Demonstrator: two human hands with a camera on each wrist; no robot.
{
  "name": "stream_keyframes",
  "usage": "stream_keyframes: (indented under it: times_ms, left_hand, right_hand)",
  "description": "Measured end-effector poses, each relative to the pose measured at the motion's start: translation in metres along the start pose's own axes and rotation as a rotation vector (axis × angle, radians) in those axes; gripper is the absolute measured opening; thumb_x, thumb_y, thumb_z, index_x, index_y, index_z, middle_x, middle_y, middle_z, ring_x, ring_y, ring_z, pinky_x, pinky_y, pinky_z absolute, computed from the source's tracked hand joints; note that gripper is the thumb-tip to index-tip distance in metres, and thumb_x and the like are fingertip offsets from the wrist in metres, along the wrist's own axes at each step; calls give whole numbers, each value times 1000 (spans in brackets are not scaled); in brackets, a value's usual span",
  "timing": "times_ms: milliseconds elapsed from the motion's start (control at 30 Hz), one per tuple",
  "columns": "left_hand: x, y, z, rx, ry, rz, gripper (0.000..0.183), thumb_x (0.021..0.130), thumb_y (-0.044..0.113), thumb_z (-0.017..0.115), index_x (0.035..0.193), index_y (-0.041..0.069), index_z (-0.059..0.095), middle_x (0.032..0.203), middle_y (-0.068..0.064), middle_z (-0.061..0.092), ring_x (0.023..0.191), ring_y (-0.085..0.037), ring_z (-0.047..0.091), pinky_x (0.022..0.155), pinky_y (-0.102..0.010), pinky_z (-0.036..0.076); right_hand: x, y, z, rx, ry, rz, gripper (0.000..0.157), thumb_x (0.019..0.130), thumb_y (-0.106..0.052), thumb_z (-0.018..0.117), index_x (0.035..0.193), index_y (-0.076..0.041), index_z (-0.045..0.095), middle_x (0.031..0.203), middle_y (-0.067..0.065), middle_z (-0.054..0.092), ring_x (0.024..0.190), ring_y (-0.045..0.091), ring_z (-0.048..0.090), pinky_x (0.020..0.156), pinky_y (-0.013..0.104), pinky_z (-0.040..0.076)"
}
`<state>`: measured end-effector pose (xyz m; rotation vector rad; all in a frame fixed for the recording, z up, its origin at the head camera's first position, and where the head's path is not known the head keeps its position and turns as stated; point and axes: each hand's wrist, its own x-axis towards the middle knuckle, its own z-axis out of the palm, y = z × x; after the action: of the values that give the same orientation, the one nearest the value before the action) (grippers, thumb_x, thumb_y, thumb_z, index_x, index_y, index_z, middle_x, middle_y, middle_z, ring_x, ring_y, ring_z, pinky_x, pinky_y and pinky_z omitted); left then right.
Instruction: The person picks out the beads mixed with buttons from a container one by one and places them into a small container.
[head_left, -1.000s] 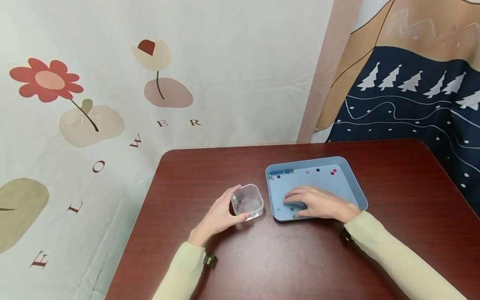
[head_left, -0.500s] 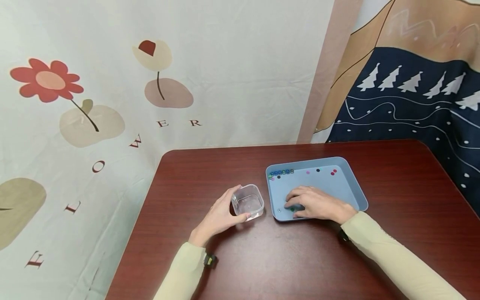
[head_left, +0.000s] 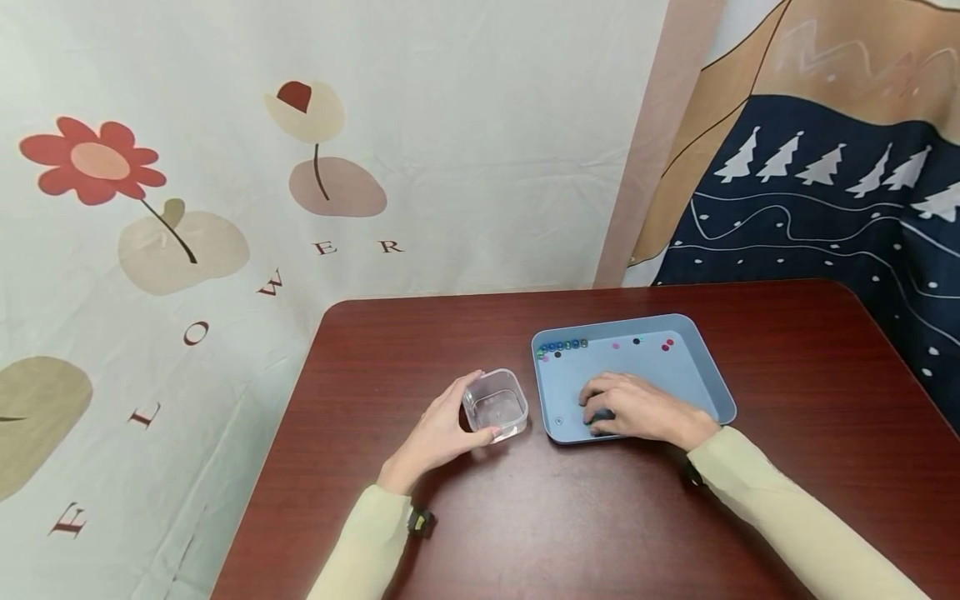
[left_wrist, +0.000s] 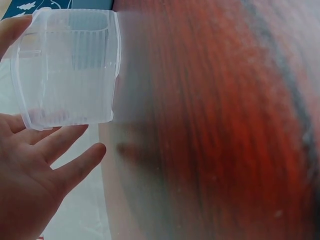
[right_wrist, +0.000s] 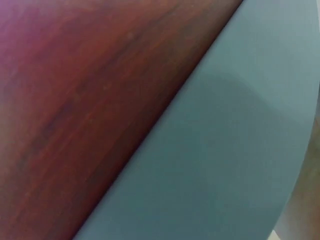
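My left hand (head_left: pixel 435 433) grips the box (head_left: pixel 497 407), seemingly empty, beside the tray (head_left: pixel 675 371), where my right hand (head_left: pixel 636 408) curls its fingers — around what, I cannot tell — with marbles (head_left: pixel 559 345) rowed far left, apparently done, and scattered beads (head_left: pixel 665 347) apparently left.

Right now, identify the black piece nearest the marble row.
The left black piece, just below the marbles in the head view; another black piece lies farther right.
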<state>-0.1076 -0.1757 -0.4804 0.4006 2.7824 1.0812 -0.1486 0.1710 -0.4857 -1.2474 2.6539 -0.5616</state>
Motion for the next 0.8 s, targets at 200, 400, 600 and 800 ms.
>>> stream_keyframes:
  times_ms: [200,400,600,800]
  left_hand:
    - [1,1,0,-29,-8,11,94,80,43,86,158,17,41,153,-5,51,133,-25,53,109,-50,46]
    - [0,2,-1,-32,-10,16,94,80,43,85,159,17,41,152,-6,51,133,-25,53,109,-50,46]
    - [0,1,-2,-28,-3,17,94,80,43,86,158,17,41,152,-5,52,133,-25,53,109,-50,46]
    - [-1,1,-2,-31,-4,2,93,81,43,85,158,18,41,153,-4,50,134,-24,52,110,-51,46]
  right_hand:
    - [-3,3,1,2,25,-1,10,88,-24,84,98,-23,81,113,-5,68,108,16,60,100,44,52]
    - [-9,6,0,-9,51,19,20,86,-24,87,104,-19,80,105,-7,65,102,14,59,95,42,54]
    - [-15,9,-4,-16,47,55,26,85,-25,88,109,-19,80,106,-7,66,101,15,59,94,42,55]
    - [-20,15,-12,32,69,87,32,88,-28,85,117,-16,78,115,-4,69,111,19,61,101,46,53]
